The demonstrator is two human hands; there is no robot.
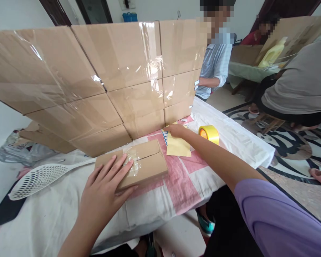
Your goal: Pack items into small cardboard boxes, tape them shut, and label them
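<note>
Tablecloth [59, 207]; left hand [107, 185] splayed on box [151, 166]; right hand [176, 130] touching paper [178, 147]

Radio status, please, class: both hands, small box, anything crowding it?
Left hand spread on small cardboard box, clear tape on top. Right hand at top of yellow paper. White skimmer close beside box; tall cardboard panel behind.

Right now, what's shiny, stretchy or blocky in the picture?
Head view: white glare on clear tape across the tall cardboard and the small box; head view: the purple sleeve looks stretched, and blocky squares cover part of the standing person.
</note>
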